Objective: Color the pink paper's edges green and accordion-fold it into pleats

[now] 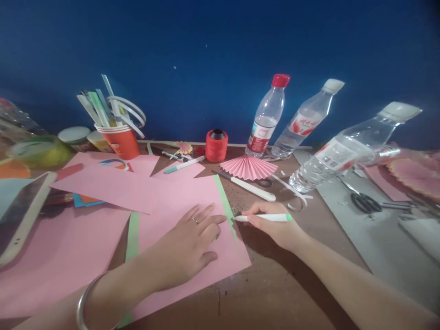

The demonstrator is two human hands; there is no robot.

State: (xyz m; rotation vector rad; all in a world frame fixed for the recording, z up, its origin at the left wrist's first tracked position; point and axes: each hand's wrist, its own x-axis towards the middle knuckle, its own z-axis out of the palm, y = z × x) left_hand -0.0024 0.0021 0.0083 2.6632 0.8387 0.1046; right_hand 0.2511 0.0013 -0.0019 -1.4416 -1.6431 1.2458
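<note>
My left hand point(190, 243) lies flat with fingers spread on a pink paper sheet point(178, 201), pressing it to the table; a ring shows on one finger and a bangle on the wrist. My right hand point(275, 227) is closed round a white craft knife with a green end point(264, 217), its tip at the green ruler strip point(227, 208) that lies along the sheet's right edge.
More pink sheets point(62, 252) spread left, with a tablet point(20, 215). An orange cup of paper strips point(120, 137), a red thread spool point(216, 145), a pink folded fan point(248, 167), three water bottles point(266, 117) and scissors point(366, 201) stand behind and right.
</note>
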